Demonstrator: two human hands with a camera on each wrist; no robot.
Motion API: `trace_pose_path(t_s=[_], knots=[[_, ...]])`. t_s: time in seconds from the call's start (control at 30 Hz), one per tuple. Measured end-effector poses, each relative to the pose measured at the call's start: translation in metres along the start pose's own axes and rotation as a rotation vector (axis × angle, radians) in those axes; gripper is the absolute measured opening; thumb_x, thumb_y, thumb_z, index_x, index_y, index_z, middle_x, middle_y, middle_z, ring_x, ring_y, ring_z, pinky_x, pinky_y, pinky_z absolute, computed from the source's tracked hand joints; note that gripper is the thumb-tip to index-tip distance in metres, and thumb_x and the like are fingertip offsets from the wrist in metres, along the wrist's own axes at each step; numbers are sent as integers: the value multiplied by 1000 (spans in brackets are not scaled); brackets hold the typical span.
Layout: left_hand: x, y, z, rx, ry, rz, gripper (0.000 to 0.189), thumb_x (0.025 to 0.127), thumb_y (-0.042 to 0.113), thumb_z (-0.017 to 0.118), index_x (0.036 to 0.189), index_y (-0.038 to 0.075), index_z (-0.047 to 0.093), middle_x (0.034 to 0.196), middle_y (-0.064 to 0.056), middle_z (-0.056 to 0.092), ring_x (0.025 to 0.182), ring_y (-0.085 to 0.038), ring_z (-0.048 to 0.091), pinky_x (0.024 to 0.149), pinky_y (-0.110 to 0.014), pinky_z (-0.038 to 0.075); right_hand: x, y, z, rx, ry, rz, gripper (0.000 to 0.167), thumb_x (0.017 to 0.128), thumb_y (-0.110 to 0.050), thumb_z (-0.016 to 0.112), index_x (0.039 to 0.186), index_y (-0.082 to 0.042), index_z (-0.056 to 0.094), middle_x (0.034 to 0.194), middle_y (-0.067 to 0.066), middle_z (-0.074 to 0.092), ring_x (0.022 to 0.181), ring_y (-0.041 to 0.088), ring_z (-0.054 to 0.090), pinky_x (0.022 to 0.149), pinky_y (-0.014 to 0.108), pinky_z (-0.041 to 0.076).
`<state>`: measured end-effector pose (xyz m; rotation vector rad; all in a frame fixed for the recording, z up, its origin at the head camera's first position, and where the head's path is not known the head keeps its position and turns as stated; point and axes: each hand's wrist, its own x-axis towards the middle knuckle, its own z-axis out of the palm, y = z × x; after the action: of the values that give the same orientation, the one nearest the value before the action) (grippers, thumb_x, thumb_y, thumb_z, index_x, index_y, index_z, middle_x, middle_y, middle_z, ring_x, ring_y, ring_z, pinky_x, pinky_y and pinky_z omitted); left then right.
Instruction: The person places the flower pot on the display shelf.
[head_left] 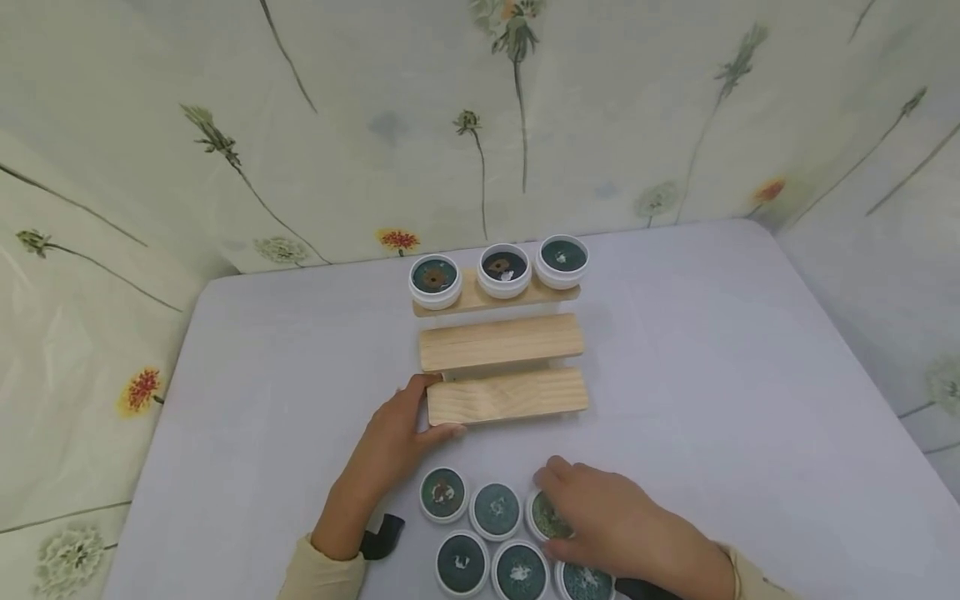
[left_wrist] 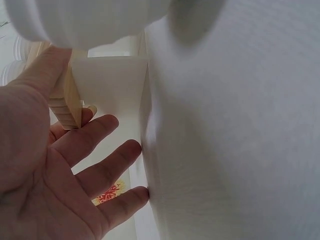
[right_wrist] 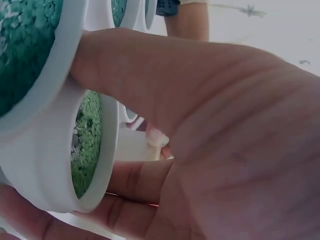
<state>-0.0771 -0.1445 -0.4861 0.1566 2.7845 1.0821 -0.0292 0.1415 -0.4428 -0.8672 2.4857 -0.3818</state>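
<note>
My left hand (head_left: 384,450) grips the left end of the front wooden step (head_left: 510,397) of a tiered stand. Its thumb lies along the front edge and a finger reaches behind, while the other fingers spread below the wood in the left wrist view. At the lower right, my right hand (head_left: 626,521) holds a small white round jar with speckled green contents (right_wrist: 89,150) by its sides, between thumb and fingers. Beside it are several similar jars, including a teal one (head_left: 496,509) and a darker one (head_left: 461,563).
Three white jars (head_left: 504,268) stand in a row on the back step (head_left: 474,298). The middle step (head_left: 501,342) bears no jars. A white cloth (head_left: 712,358) covers the table, and a flowered curtain (head_left: 600,108) hangs behind it.
</note>
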Motion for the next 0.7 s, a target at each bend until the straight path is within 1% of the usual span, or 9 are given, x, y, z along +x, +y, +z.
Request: trace_pose_path(t_s=[0.07, 0.2, 0.33, 0.53, 0.7], knots=[[0, 0, 0, 1, 0, 0, 78, 85, 43, 87, 148, 19, 49, 141, -15, 63, 129, -39, 60, 106, -58, 48, 1, -1, 1, 9, -8, 14, 68, 78, -39, 91, 127, -1, 63, 108, 2, 61, 92, 21, 68, 75, 40, 61], [0, 0, 1, 0, 3, 3, 78, 85, 43, 87, 148, 19, 49, 141, -15, 63, 129, -38, 60, 106, -58, 48, 3, -1, 2, 29, -10, 21, 68, 77, -38, 91, 126, -1, 63, 105, 0, 59, 87, 19, 67, 73, 39, 60], [0, 0, 1, 2, 6, 6, 78, 84, 43, 87, 148, 20, 49, 142, -14, 63, 129, -37, 60, 106, -58, 48, 4, -1, 1, 49, -18, 18, 69, 76, -38, 92, 126, 0, 63, 104, 0, 59, 87, 17, 67, 74, 38, 61], [0, 1, 0, 17, 11, 6, 79, 84, 43, 88, 148, 19, 49, 139, -14, 65, 125, -36, 62, 103, -57, 50, 4, 0, 0, 55, -32, 2, 68, 78, -39, 91, 128, -2, 64, 111, 3, 63, 96, 18, 69, 82, 39, 62], [0, 1, 0, 20, 13, 8, 78, 84, 44, 87, 148, 20, 49, 136, -14, 66, 123, -35, 63, 101, -56, 51, 2, 2, -2, 23, -43, -29, 68, 79, -38, 90, 131, -4, 63, 127, 14, 64, 110, 27, 69, 89, 46, 61]])
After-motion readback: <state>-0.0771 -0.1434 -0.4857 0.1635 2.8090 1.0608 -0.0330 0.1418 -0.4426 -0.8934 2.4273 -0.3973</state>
